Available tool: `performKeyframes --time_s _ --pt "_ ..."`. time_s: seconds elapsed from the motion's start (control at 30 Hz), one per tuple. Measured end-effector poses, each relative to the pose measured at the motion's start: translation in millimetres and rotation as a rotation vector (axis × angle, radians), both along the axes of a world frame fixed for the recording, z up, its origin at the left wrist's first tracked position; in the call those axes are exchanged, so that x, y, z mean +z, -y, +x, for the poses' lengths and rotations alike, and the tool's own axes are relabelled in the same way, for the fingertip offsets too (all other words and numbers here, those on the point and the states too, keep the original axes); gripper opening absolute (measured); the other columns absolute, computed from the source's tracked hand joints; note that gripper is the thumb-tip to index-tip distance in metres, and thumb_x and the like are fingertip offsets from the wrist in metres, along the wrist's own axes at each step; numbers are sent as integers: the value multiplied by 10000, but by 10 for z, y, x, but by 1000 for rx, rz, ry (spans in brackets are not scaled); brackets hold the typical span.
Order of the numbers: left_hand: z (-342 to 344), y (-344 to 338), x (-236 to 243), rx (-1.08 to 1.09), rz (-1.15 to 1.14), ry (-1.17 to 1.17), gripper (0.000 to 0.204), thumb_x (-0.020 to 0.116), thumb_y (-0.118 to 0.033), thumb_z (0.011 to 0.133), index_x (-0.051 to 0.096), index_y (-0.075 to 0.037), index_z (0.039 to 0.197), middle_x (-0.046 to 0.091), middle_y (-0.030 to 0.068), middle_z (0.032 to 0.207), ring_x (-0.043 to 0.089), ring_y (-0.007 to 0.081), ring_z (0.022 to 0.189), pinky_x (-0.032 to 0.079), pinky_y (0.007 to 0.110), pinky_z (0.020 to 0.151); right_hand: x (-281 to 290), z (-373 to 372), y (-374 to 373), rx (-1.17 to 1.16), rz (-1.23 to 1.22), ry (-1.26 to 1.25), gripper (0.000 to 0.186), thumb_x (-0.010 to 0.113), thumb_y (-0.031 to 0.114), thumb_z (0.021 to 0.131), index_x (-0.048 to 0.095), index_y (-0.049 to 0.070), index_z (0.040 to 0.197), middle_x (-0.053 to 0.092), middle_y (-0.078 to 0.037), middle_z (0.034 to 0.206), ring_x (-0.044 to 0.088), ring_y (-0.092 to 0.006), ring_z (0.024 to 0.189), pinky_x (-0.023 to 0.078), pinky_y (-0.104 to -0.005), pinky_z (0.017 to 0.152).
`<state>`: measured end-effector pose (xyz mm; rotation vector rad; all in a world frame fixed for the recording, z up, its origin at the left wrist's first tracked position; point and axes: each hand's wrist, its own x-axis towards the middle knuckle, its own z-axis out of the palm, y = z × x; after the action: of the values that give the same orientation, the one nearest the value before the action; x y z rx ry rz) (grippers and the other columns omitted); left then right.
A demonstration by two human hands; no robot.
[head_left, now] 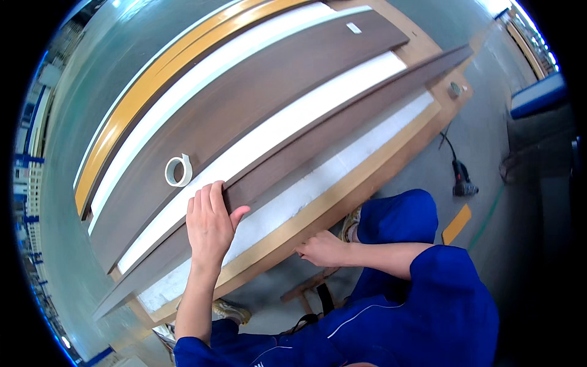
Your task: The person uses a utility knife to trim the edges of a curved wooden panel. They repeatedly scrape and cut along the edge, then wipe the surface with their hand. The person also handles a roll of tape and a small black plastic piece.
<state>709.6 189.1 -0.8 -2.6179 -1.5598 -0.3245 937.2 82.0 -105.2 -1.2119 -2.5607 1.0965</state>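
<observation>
A long dark brown board (342,116), seemingly propped on its edge, runs along the near side of the workbench. My left hand (211,220) grips its upper edge, fingers over the top and thumb out on the near side. Below the wooden front rail (293,229), my right hand (324,249) is curled closed; whatever its fingers may hold is hidden. Beyond my left hand, a roll of white tape (178,170) stands on a wider brown board (244,101) lying flat. White padding (293,199) shows between the propped board and the rail.
Farther back lies a glossy yellow-orange panel (134,92). A small round metallic object (454,89) sits at the bench's right end. On the floor to the right are a corded power tool (463,180) and a yellow-orange strip (457,224). A wooden support (309,284) stands by my legs.
</observation>
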Motion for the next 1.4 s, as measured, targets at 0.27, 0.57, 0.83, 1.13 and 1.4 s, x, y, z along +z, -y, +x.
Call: performKeyframes --time_s 0.27,0.57,0.83,1.13,1.4 --pt "304 27 -36 7 46 71 729 616 -497 851 464 -16 1377 565 145 1145 534 327 1021 421 429 904 12 828 -515 196 -41 -81 141 664 188 837 674 64 903 687 -154 808 672 -356 823 521 -460 736" --pt "422 -83 -171 80 108 128 503 619 -319 911 533 -66 1337 592 104 1132 553 286 1021 437 410 912 281 2249 -9 13 253 -118 98 679 201 825 695 118 874 707 -100 823 679 -312 781 533 -425 710" --pt "1446 -414 -48 -106 189 117 747 745 -432 784 492 -25 1357 582 134 1184 562 303 1099 466 400 935 479 2816 454 -463 354 -216 94 733 170 814 699 87 843 682 -100 748 669 -264 678 527 -363 611" --pt "1585 -611 -103 -220 179 314 472 715 -266 854 600 -24 1242 648 126 1101 628 314 989 517 405 859 101 2978 529 -828 105 -423 86 733 77 824 683 16 859 685 -117 733 681 -182 636 522 -293 572" --pt "1780 -513 -24 -122 225 271 475 741 -292 824 631 -32 1205 656 122 1076 642 300 968 526 390 826 40 2848 365 -631 188 -327 85 736 106 813 679 49 841 678 -120 750 667 -261 663 516 -348 594"
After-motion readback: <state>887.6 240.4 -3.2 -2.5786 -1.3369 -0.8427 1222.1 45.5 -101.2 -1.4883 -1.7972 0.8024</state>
